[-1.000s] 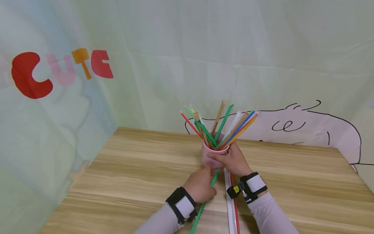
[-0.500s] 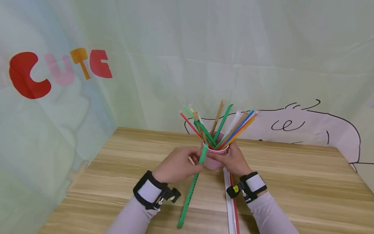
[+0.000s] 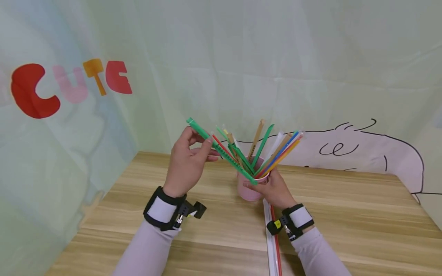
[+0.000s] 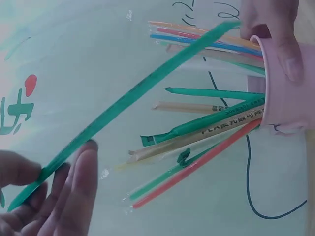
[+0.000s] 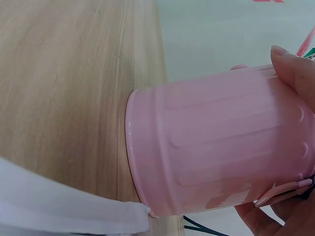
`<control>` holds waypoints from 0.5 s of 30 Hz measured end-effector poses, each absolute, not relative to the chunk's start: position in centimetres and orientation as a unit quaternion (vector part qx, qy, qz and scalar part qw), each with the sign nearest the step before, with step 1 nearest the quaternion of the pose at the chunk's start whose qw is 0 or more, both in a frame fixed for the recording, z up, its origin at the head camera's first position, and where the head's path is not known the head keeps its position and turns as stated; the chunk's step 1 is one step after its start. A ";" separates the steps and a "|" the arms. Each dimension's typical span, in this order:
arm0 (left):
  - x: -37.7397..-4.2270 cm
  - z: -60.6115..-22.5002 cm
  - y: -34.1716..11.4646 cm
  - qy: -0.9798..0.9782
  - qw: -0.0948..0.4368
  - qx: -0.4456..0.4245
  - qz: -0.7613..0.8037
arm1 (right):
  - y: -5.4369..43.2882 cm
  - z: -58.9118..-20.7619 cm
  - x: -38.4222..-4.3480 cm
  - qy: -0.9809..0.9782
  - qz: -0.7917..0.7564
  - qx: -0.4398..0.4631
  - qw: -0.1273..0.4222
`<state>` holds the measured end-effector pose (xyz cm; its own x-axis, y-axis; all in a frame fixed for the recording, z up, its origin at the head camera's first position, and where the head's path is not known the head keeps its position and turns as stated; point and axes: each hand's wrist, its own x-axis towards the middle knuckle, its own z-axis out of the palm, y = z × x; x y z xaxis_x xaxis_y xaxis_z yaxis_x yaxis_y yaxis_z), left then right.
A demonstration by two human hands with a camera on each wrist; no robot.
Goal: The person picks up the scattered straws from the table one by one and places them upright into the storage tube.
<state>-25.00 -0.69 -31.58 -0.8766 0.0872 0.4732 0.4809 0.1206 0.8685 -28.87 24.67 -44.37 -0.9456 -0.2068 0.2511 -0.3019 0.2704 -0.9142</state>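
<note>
Near its upper end, my left hand [image 3: 186, 163] pinches a green wrapped straw [image 3: 224, 152] between thumb and fingers. The straw slants down to the right, its lower end in front of the rim of a pink cup [image 3: 249, 191]. My right hand [image 3: 279, 188] grips the cup's right side near the rim, thumb in front. Several wrapped straws lean in the cup, among them a red straw [image 4: 197, 164], a blue straw [image 4: 206, 44] and a brown paper straw [image 4: 197, 135]. In the right wrist view the cup [image 5: 221, 142] stands upright on the table.
A white wrapped straw [image 3: 270, 237] and a red straw [image 3: 277, 245] lie on the wooden table [image 3: 214, 245], in front of the cup and left of my right forearm. A printed cloth backdrop [image 3: 214, 69] rises behind the table.
My left hand has picked up the green straw from the table, lifted it left and up, and tilted it so its lower end points toward the cup. The right hand keeps its grip.
</note>
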 end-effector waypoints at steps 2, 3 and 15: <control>-25.3 -31.7 -0.5 -0.724 0.182 -0.186 -0.639 | 24.6 -44.4 -28.9 -0.789 0.592 0.160 0.039; -25.5 -31.9 -0.4 -0.723 0.193 -0.182 -0.638 | 24.6 -44.4 -28.9 -0.788 0.594 0.160 0.039; -27.5 -35.7 2.3 -0.781 0.188 -0.157 -0.575 | 24.7 -44.4 -29.0 -0.793 0.588 0.154 0.039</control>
